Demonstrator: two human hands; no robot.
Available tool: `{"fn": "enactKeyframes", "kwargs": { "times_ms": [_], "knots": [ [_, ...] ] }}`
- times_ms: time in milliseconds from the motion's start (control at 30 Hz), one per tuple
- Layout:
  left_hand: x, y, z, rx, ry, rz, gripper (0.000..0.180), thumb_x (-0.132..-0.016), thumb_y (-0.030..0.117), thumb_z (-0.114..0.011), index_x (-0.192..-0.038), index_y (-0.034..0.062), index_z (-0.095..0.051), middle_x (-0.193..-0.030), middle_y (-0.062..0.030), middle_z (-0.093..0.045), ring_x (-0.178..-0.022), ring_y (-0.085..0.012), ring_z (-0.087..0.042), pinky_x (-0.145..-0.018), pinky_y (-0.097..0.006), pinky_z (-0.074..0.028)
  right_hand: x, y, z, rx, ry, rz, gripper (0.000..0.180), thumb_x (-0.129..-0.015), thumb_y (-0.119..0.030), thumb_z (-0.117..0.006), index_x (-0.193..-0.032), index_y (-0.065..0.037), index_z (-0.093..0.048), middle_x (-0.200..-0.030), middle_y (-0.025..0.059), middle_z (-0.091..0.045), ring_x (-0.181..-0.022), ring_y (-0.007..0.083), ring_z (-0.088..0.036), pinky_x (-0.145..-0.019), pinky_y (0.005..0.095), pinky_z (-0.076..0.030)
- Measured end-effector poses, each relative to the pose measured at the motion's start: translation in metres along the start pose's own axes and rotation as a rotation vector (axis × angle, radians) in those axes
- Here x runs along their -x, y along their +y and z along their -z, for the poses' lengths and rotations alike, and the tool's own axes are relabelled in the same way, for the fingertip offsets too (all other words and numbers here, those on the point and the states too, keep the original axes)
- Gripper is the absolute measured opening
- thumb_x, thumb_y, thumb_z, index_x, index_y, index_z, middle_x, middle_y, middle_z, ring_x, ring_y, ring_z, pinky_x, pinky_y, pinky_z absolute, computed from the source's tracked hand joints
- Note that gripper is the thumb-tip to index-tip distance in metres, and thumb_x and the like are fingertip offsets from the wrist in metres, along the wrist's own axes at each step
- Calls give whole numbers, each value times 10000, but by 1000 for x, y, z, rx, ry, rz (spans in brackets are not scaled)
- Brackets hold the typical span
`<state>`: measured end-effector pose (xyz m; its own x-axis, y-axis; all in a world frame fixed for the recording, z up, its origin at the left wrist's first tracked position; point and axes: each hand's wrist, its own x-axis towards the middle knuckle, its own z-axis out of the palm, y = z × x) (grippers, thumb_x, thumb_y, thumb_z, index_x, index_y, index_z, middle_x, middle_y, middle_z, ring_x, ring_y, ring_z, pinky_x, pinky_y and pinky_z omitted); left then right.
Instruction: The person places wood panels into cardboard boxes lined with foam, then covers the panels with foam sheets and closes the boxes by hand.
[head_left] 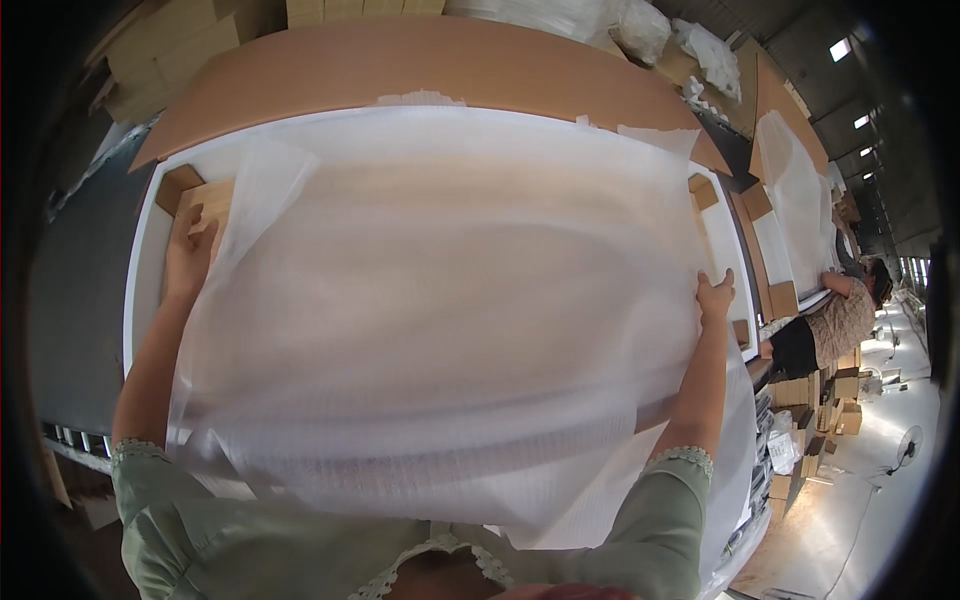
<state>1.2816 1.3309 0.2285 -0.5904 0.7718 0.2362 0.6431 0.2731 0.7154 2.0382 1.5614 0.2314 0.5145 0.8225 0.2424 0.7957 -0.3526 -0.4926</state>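
A large white foam sheet (440, 270), translucent and wrinkled, lies over a broad pale panel in a shallow cardboard box with a white inside (142, 270). My left hand (188, 255) is at the box's left end, beside the sheet's edge, its fingers bent and apart over a bare light wooden part (212, 197). At the right end, my right hand (714, 297) has its thumb and fingers spread next to the sheet's other edge. No grip on the sheet shows in either hand. The sheet's near part hangs toward my body.
The box's brown flap (420, 65) stands out at the far side. Brown corner pieces (177, 188) sit inside the box. To the right, another person (838, 318) works at a second box covered with foam (790, 175). Stacked cartons (180, 45) and a fan (908, 447) stand beyond.
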Motion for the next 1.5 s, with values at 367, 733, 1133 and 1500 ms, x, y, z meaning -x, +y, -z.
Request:
{"fn": "enactKeyframes", "kwargs": {
  "times_ms": [367, 733, 1133, 1500],
  "knots": [
    [83, -2, 33, -807, -795, -331, 1016, -601, 603, -720, -1404, 151, -294, -1483, -155, -137, -1365, -371, -101, -1059, -521, -202, 138, -73, 29, 908, -825, 266, 846, -729, -526, -636, -1415, -218, -248, -1437, 183, -245, -1285, 414, -289, -1014, 556, -249],
    [119, 110, -71, 34, -733, -1090, 456, -747, 241, -708, -1142, 55, -576, -1250, -177, -491, -1189, -340, -437, -949, -427, -358, 208, -39, 97, 28, -2, 676, 371, -814, -253, -630, -1135, -77, -569, -1251, 192, -481, -1145, 370, -443, -941, 438, -369],
    [173, 160, -290, -353, -641, -1565, 593, -899, 405, -468, -1427, 249, -247, -1470, -139, -213, -1343, -368, -194, -989, -647, -175, 604, 170, 266, 248, 214, -291, 327, -818, -163, -633, -1114, -44, -562, -1203, 211, -514, -1065, 388, -485, -887, 413, -429],
    [170, 280, -233, -89, -919, -1190, 436, -922, 321, -486, -1258, 43, -504, -1240, -160, -535, -1153, -250, -498, -953, -366, -381, 1065, 276, 180, 51, -175, -1382, 356, -793, -271, -627, -1053, -29, -613, -1072, 191, -608, -1020, 350, -562, -880, 410, -457]
  ]
}}
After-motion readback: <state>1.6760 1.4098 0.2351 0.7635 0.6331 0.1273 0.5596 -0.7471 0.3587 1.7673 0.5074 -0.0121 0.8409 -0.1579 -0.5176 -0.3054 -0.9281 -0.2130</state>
